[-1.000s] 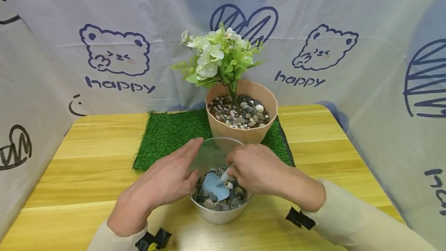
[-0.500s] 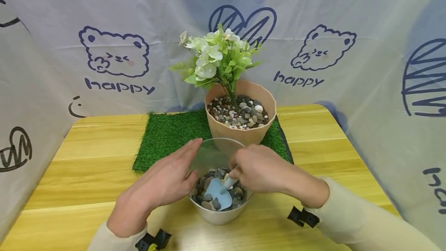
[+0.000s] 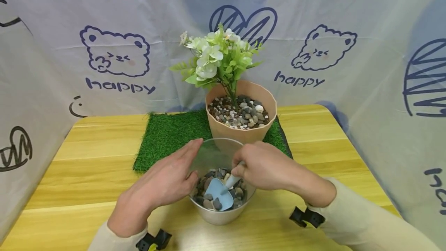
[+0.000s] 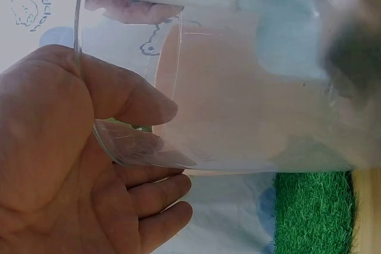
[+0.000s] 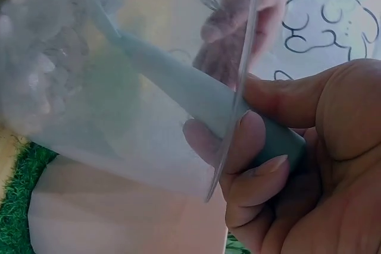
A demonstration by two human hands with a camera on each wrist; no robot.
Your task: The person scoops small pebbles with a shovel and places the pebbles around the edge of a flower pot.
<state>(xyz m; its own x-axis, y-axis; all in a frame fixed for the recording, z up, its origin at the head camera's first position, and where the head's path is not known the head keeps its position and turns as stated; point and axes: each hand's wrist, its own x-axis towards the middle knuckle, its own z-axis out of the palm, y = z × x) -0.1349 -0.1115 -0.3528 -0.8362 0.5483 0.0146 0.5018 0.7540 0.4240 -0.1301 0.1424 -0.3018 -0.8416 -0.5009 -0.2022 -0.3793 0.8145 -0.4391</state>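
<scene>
In the head view a clear tub stands on the table at the front, with several grey and tan pebbles in its bottom. My left hand holds the tub's left side; the left wrist view shows the thumb over the rim and the other fingers along the outer wall. My right hand grips the handle of a small light-blue trowel, fingers curled round it at the rim. The trowel's blade lies tilted down among the pebbles, a few stones on its front edge. Its handle shows through the wall in the right wrist view.
Just behind the tub, a peach flowerpot holds white flowers and pebbles. It stands on a green turf mat laid on the wooden table. A printed cloth hangs round the back and sides.
The trowel's blade has shifted slightly right and tipped, with stones now at its front edge. My right hand has moved a little right with it. The left hand and tub have stayed put.
</scene>
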